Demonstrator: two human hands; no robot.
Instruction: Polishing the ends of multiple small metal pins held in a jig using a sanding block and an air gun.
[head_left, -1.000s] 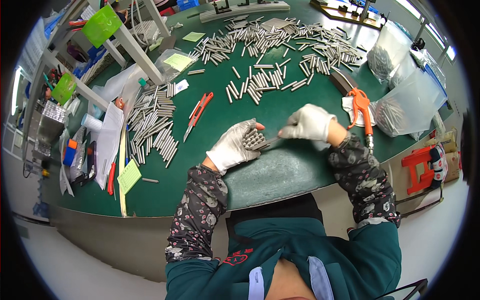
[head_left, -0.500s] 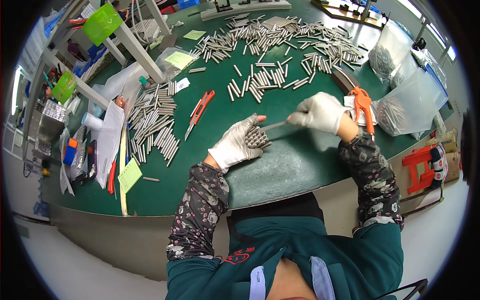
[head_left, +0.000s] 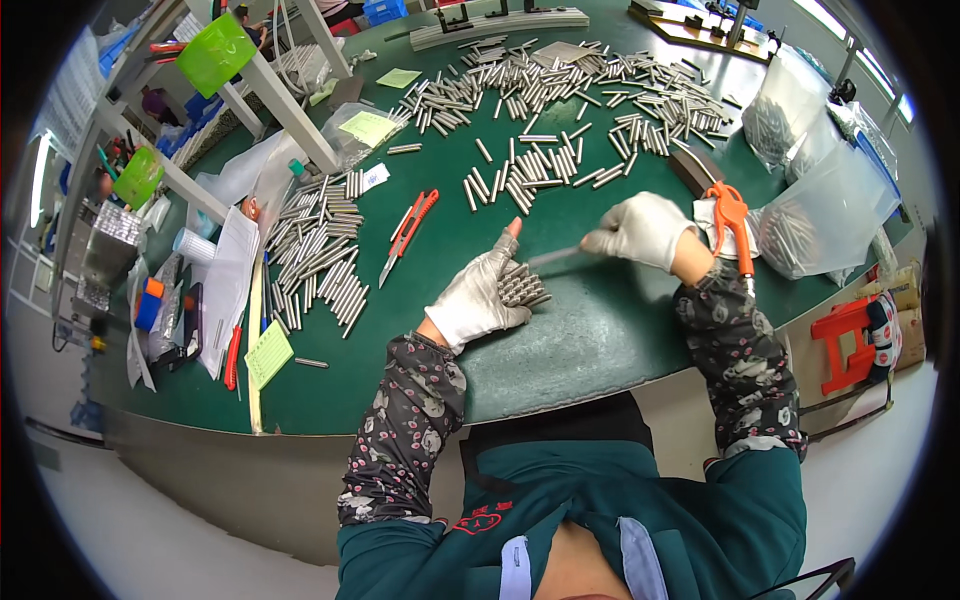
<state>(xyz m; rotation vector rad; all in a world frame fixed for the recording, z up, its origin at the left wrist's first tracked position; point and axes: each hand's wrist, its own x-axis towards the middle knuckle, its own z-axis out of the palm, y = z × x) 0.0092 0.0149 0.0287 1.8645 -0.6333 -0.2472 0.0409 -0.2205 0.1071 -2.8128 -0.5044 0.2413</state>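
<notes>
Left hand (head_left: 474, 298), gloved and half curled, cradles a bundle of metal pins (head_left: 520, 286) above the green tabletop (head_left: 575, 350); right hand (head_left: 643, 232), gloved, fingers drawn together, pinches a thin grey piece (head_left: 558, 256), blurred, pointing toward the bundle; loose pins (head_left: 545, 158) lie beyond

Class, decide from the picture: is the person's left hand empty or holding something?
Holding something: a bundle of metal rods sticks out of the gloved left hand.

Single head view, wide fisheye: looks down and slightly forward from above onto green table (head_left: 590, 345), left hand (head_left: 475, 295) and right hand (head_left: 645, 232) fairly near, mid-frame; edges bend toward dark rim.
</notes>
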